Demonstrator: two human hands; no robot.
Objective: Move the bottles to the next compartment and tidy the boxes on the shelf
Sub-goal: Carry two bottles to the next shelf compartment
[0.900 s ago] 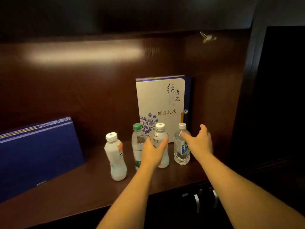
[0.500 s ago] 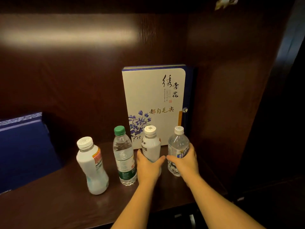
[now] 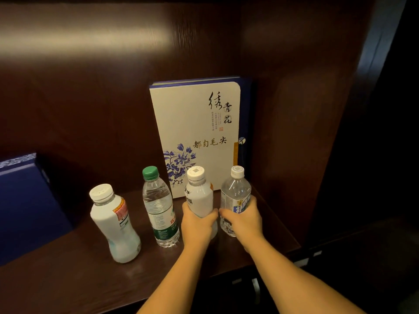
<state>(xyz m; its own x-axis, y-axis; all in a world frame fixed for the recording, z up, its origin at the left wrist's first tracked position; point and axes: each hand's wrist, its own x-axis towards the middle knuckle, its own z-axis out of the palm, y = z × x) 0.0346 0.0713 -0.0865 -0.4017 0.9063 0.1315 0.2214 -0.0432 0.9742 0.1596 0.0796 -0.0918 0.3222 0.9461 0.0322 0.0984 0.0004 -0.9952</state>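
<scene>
Several bottles stand in a row on the dark wooden shelf (image 3: 68, 275). My left hand (image 3: 196, 225) is wrapped around a white milk bottle (image 3: 199, 198). My right hand (image 3: 243, 219) grips a clear water bottle with a blue label (image 3: 235, 193) at the far right. To the left stand a clear bottle with a green cap (image 3: 158, 207) and a white bottle with a white cap (image 3: 113, 223), both untouched. A white gift box with blue flowers (image 3: 197, 132) stands upright behind the bottles against the back wall. A dark blue box (image 3: 25, 211) leans at the left edge.
The compartment's right side wall (image 3: 306, 132) stands close to the clear bottle. Below the shelf's front edge are cabinet doors with metal handles (image 3: 256, 288). Dark space lies beyond the wall at the right.
Both hands reached forward from open and closed around the two right-hand bottles. The camera moved closer and lower toward the shelf.
</scene>
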